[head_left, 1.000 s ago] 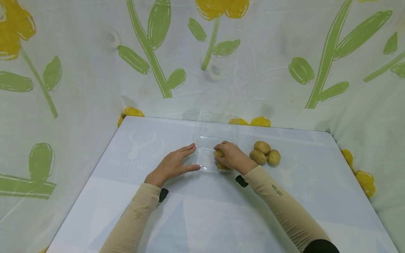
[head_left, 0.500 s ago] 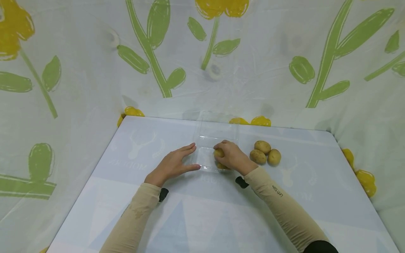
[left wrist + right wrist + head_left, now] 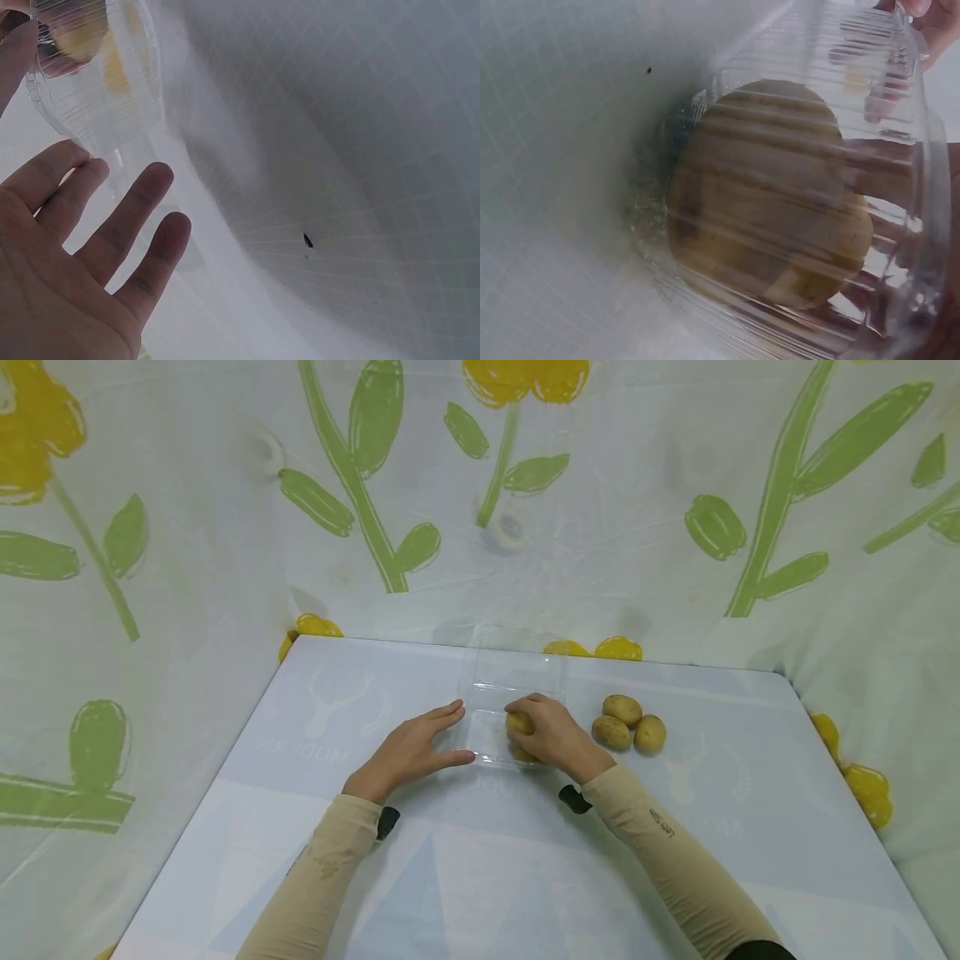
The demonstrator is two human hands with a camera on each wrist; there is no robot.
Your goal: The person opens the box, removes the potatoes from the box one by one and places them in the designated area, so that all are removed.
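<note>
A clear plastic clamshell box [image 3: 486, 739] lies with its lid [image 3: 513, 667] raised toward the wall. My right hand [image 3: 557, 737] reaches into its right side and grips a potato [image 3: 517, 723]. Just nearer, a second potato [image 3: 522, 755] shows partly under the hand. Through the ribbed box wall, the right wrist view shows potato [image 3: 757, 187] surfaces up close, blurred. My left hand [image 3: 408, 750] is spread at the box's left side, with straight fingers; in the left wrist view, fingertips [image 3: 94, 169] touch or nearly touch the box wall [image 3: 112, 127].
Three potatoes [image 3: 612, 732] sit clustered on the table [image 3: 480, 877], right of the box. Behind the table's far edge hangs a pale curtain [image 3: 600, 560] printed with flowers and leaves.
My right hand has shifted very slightly left inside the box with the potato in its grip. The left hand and the three potatoes on the table stay in place.
</note>
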